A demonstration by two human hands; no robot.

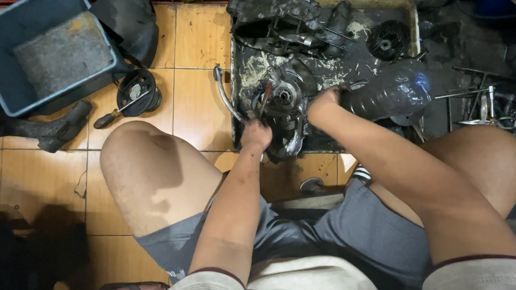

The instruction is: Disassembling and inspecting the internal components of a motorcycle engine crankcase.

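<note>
On the far left of the tiled floor (198, 101) sits a blue-grey bin (45, 53), and next to it a round black part (138, 92) with a screwdriver (114, 113) lying across it. A bent metal hose (224, 94) lies by the left wall of a big, dirty metal tray (409, 11). The person sits low with bare knees on each side of the tray. The left hand (256, 133) is closed around a thin tool with a red handle (265, 101), and the tool tips up and away toward the engine part (285, 97). That engine part lies in the tray, right between the two hands, touching the tool's end and just beside the right hand. It is round in the middle with a shiny metal ring, and the rest is black, greasy and bumpy. Pale crumbs and scraps stick to the tray around it. More dark engine pieces (281, 16) lie at the back of the tray. The right hand (324, 98) is closed around the neck of a clear plastic bottle (392, 90), which lies tipped on its side and points toward the engine part. Behind the bottle sits a round black finned part (387, 41). On the far right, many metal tools (500, 114) lie in a dark heap on the floor.
</note>
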